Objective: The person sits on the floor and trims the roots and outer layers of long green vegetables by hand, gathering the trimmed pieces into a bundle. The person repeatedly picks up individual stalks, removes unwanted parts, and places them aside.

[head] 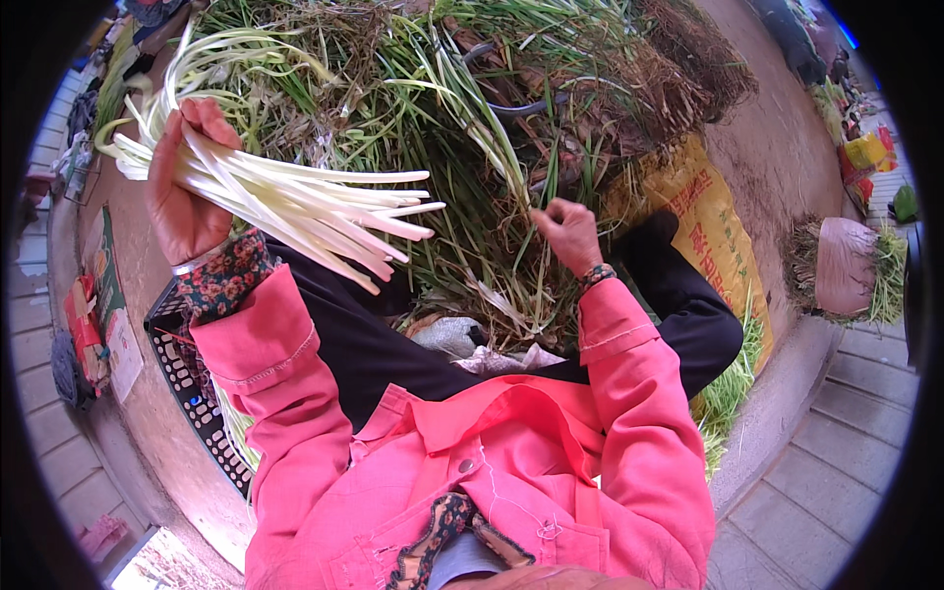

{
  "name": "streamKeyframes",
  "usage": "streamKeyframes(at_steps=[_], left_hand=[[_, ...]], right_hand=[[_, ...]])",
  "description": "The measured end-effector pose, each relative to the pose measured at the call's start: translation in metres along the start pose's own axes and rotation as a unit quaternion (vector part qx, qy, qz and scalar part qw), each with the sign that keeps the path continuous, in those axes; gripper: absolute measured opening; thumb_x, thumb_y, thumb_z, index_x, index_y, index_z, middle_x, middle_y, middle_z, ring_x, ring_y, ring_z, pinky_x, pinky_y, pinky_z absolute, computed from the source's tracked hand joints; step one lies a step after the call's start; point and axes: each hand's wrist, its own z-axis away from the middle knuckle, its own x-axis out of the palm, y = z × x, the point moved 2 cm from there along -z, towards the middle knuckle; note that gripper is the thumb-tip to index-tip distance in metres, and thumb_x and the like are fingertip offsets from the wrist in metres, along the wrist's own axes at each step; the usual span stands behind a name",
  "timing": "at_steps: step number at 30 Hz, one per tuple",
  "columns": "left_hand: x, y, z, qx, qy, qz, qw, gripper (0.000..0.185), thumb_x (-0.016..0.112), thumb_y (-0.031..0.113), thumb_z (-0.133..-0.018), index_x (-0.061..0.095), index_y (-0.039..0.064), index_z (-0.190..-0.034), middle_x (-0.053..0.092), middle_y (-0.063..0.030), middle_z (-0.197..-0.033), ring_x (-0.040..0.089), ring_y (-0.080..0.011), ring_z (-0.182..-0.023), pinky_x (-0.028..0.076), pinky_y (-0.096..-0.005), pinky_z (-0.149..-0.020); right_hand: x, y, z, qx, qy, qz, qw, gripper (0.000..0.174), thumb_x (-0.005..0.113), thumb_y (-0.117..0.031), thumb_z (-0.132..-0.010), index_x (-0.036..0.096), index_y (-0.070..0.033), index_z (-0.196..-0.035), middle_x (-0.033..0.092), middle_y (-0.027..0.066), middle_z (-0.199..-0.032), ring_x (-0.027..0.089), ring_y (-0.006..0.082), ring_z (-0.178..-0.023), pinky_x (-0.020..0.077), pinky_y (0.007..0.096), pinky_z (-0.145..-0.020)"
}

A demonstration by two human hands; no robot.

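Observation:
My left hand [188,173], at the upper left, is closed around a bunch of pale, cleaned allium stalks [317,203]. Their white ends point right, and their yellow-green leaves trail past the hand. The fingertips of my right hand [571,232] pinch the lower end of a thin green-and-white allium plant [494,140], whose leaves reach up and left. Below and around it spreads a large heap of uncleaned green plants and dry husks [479,258], lying in front of my folded legs.
Bundled plants with brown roots [678,81] lie at the upper right, beside a yellow printed sack [708,228]. A black plastic crate [199,398] stands by my left side. Another tied bundle [848,265] sits far right. Cut greens [726,376] lie beside my right knee.

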Motion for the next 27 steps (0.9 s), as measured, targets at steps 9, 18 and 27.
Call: streamKeyframes(at_steps=[9,18,27], left_hand=[[-0.05,-0.124,0.015,-0.224,0.258,-0.003,0.94,0.02,0.059,0.013,-0.09,0.044,0.012,-0.077,0.038,0.007,-0.052,0.039,-0.007,-0.043,0.036,-0.0238,-0.044],[-0.045,-0.149,0.02,-0.243,0.274,-0.062,0.928,0.017,0.066,0.014,-0.085,0.049,0.012,-0.086,0.039,0.0057,-0.055,0.042,-0.0084,-0.047,0.037,-0.024,-0.045],[-0.048,-0.186,0.031,-0.222,0.329,-0.125,0.91,0.02,0.075,0.013,-0.077,0.055,0.009,-0.081,0.045,0.0027,-0.058,0.044,-0.009,-0.046,0.038,-0.0246,-0.043]], right_hand=[[0.047,0.025,-0.078,0.088,-0.024,0.042,0.995,0.028,0.069,-0.025,-0.07,0.067,-0.001,-0.085,0.066,0.0175,-0.078,0.066,0.0301,-0.074,0.0506,0.0361,-0.071],[-0.026,-0.028,-0.054,0.039,-0.094,-0.464,0.88,0.007,0.067,-0.009,-0.08,0.061,-0.006,-0.08,0.052,-0.0067,-0.065,0.041,0.0003,-0.054,0.0301,0.0169,-0.049],[0.017,-0.062,-0.022,0.03,-0.085,-0.317,0.944,0.014,0.072,-0.009,-0.075,0.061,-0.002,-0.074,0.056,-0.0046,-0.069,0.045,0.0029,-0.062,0.0375,0.0208,-0.055]])
